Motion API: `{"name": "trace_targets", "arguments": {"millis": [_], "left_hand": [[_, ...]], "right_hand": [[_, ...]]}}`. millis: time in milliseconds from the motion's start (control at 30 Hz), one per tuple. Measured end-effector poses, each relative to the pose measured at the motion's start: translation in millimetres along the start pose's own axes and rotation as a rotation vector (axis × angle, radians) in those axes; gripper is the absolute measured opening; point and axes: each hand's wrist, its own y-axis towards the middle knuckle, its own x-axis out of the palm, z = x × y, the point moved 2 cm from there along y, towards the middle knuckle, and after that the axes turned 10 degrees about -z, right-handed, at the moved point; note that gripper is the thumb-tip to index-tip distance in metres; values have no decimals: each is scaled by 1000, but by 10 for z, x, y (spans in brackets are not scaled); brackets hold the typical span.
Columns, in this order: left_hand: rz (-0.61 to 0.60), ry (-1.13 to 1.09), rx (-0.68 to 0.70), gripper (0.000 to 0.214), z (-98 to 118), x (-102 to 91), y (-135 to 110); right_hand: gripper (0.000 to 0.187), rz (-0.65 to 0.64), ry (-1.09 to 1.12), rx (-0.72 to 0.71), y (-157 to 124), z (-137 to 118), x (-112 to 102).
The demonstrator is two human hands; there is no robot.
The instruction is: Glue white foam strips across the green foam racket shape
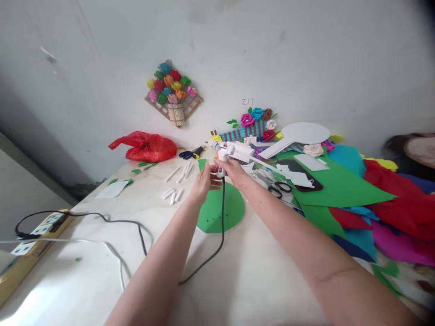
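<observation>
A white hot glue gun (222, 158) with a red switch and a black cord is held upright over the table. My right hand (235, 171) is closed around its handle from the right. From the left, my left hand (205, 179) also grips the lower handle, its thumb by the switch and its other fingers loosely spread behind. Below both hands lies a green round paper-covered piece (220, 210) with a row of small dark dots and a narrow green strip (202, 164) at its far end. The cord hangs down in front of it.
White rolled paper sticks (173, 194) and a white paper piece (112, 189) lie left. Farther back are a red plastic bag (146, 147) and dark-handled scissors (192, 153). Black-handled scissors (280, 188), a phone (299, 174) and coloured paper (343, 181) crowd the right. A power strip (37, 235) sits at the left edge.
</observation>
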Motion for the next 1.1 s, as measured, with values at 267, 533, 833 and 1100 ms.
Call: {"name": "trace_targets", "arguments": {"millis": [267,533,833,1100], "left_hand": [[252,65,79,20,33,-439,-118],[513,87,158,30,70,-606,-196],[839,156,195,29,101,-1117,-456],[873,85,198,26,286,-1404,-560]], "right_hand": [[15,153,-84,64,-102,31,-277],[15,115,-411,66,-261,122,-351],[34,19,-1288,10,-410,-10,31],[44,-105,-1440,-2,-361,66,562]]}}
